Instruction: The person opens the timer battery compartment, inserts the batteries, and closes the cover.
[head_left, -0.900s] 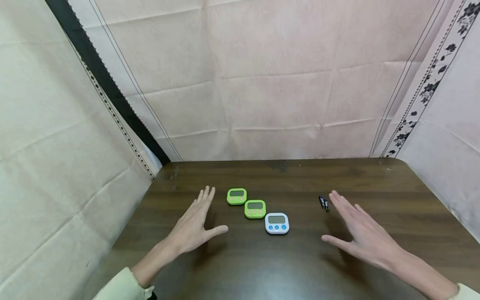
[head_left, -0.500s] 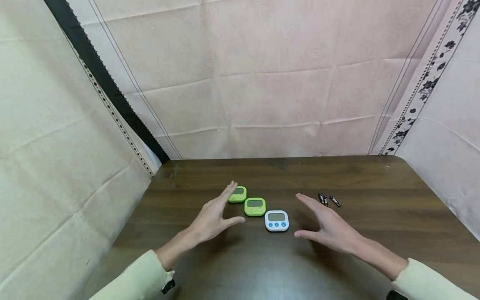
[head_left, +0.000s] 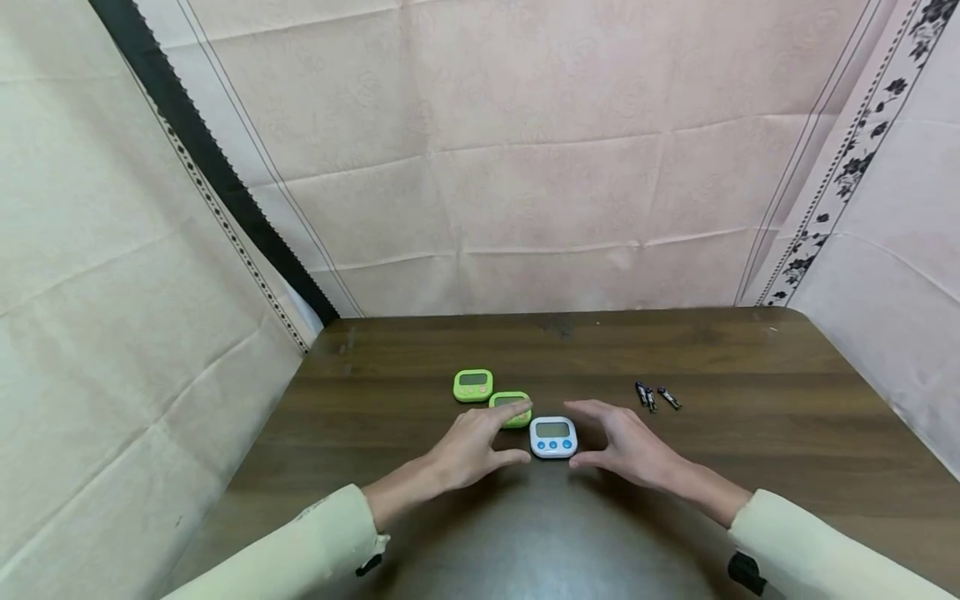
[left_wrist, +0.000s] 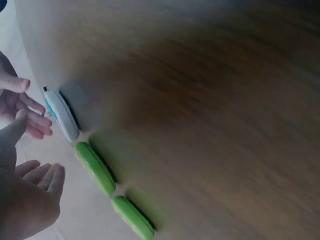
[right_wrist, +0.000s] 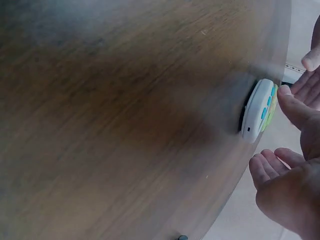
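A white timer with blue buttons (head_left: 553,438) lies on the table between the two hands. My left hand (head_left: 474,446) is on its left, thumb and fingers spread apart, its fingertips over part of a green timer (head_left: 513,415). On the white timer's right, my right hand (head_left: 626,442) hovers with thumb and fingers apart, holding nothing. A second green timer (head_left: 473,386) lies farther back at the left. In the left wrist view the white timer (left_wrist: 62,115) and both green ones stand in a slanting row. The right wrist view has the white timer (right_wrist: 258,111) near my right thumb.
Several small dark batteries (head_left: 650,398) lie right of the timers, beyond my right hand. The brown wooden table (head_left: 405,354) has pale cloth hangings (head_left: 540,200) behind it and at both sides.
Both hands have moved inward, the left one rightward and the right one leftward, to either side of the white timer. A battery beside the others, earlier out of sight, is uncovered.
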